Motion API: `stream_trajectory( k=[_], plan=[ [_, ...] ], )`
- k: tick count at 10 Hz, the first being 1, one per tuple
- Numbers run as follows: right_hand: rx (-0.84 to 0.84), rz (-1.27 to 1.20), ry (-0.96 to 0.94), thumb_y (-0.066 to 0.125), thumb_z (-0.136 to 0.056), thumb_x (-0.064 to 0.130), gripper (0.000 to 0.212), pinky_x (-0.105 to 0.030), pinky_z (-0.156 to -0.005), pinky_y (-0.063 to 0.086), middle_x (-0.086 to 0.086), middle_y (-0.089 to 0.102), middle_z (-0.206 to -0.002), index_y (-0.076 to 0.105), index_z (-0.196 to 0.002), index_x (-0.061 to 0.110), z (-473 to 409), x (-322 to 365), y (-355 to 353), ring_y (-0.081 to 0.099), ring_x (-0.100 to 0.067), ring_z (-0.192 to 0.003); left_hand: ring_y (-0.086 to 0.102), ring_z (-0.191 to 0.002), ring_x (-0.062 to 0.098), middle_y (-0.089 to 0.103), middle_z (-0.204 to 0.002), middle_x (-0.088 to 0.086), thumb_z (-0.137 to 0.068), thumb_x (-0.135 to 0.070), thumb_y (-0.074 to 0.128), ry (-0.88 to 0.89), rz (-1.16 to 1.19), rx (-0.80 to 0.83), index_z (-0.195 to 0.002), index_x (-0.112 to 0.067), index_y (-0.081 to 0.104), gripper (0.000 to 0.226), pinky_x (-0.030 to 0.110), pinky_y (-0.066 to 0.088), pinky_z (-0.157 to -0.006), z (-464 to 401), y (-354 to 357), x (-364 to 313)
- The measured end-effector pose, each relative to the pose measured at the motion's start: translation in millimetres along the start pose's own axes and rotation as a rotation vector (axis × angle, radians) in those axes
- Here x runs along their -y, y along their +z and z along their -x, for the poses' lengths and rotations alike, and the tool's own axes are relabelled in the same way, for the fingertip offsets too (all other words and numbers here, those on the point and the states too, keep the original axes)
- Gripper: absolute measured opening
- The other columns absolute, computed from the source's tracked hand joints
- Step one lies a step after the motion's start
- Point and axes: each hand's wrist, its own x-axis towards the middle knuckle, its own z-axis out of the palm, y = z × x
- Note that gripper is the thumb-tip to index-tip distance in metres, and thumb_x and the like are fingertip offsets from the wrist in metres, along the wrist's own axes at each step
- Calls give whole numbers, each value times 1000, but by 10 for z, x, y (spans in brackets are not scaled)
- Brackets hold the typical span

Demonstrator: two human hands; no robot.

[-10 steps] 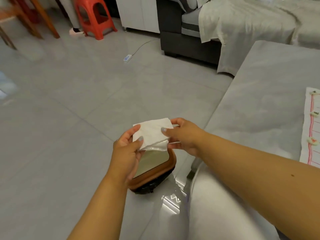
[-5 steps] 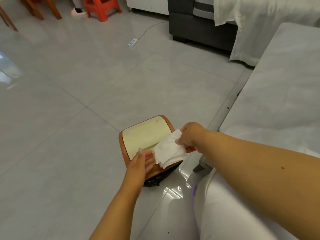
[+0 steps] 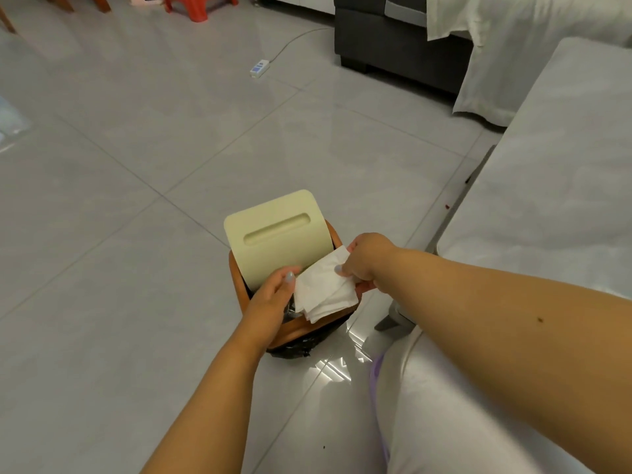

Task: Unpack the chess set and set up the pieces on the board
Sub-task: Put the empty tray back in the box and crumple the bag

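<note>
While left hand props bin lid open, right hand pinching tissue over rim.

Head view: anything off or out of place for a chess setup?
Yes. No board or pieces in view. Right hand pinches crumpled white paper over a floor bin; left hand props its cream lid open.
</note>
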Motion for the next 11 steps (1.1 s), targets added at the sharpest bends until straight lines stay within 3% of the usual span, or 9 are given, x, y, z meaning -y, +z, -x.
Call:
stream_trajectory(
  k=[1, 2, 3, 4, 5, 6, 8, 9, 11],
  plan=[
    [-24, -1, -4, 63, -82, -1, 24, -35, -68, 58, -9, 54, -74, 57, -106, 0, 14, 94, 75, 60, -22, -69, 46, -124, 12, 52, -133, -14, -87, -66, 27, 35, -70, 35, -125, -41, 58, 55, 29, 35, -106, -19, -65, -6],
    [10, -37, 29, 62, -83, -1, 13, -35, -73, 58, -10, 54, -75, 53, -92, 2, -34, 128, 134, 60, -22, -68, 40, -124, 10, 42, -128, -26, -84, -62, 46, 22, -92, 70, -135, -39, 48, 56, 26, 32, -104, -20, -132, -63],
    [48, -97, 60, 58, -86, -3, 13, -28, -60, 51, -10, 51, -75, 49, -78, 3, -76, 72, 120, 54, -19, -62, 37, -125, 10, 39, -133, -19, -70, -68, 65, 135, -619, 162, -143, -44, 33, 83, 29, 37, -105, -38, -174, -30],
    [69, -164, 93, 56, -89, -1, 15, -29, -64, 52, -9, 51, -75, 48, -77, 4, -75, 62, 110, 53, -17, -63, 37, -124, 20, 43, -134, -1, -78, -60, 60, 468, -1012, -82, -140, -38, 42, 68, 36, 41, -97, -76, -139, 33],
    [110, -220, 161, 52, -95, 11, 13, -32, -82, 52, -8, 47, -75, 47, -87, 2, -49, 67, 137, 49, -15, -64, 46, -103, 17, 63, -114, 5, -85, -37, 46, 804, -946, -132, -130, -19, 57, 49, 32, 46, -84, -154, -117, 82],
    [115, -255, 97, 51, -94, 5, 23, -33, -82, 51, -9, 49, -81, 49, -117, -1, -29, 66, 128, 54, -19, -73, 59, -89, 21, 72, -98, 4, -86, -28, 53, 833, -971, -145, -118, -15, 67, 37, 29, 49, -74, -223, -179, 112],
    [44, -87, 100, 44, -98, 12, 34, -38, -102, 44, -18, 51, -132, 47, -129, 1, 37, 111, 89, 51, -29, -121, 55, -82, 22, 68, -87, 0, -88, -23, 61, 747, -955, -120, -101, -18, 74, 19, 29, 42, -70, -388, -181, 31],
    [-34, -132, 57, 46, -96, 8, 31, -36, -99, 46, -21, 54, -128, 51, -125, -2, 2, 94, 4, 56, -26, -111, 49, -85, 19, 55, -89, 0, -87, -16, 66, 601, -914, -106, -101, -14, 74, 16, 22, 31, -69, -481, -133, -23],
    [-43, -151, 61, 49, -96, 14, 17, -29, -90, 49, -12, 53, -99, 56, -106, 2, 28, 101, -64, 51, -20, -87, 51, -79, 10, 64, -92, -3, -87, -20, 65, 452, -839, 141, -110, -22, 70, 23, 19, 37, -69, -598, -76, -142]
  ],
)
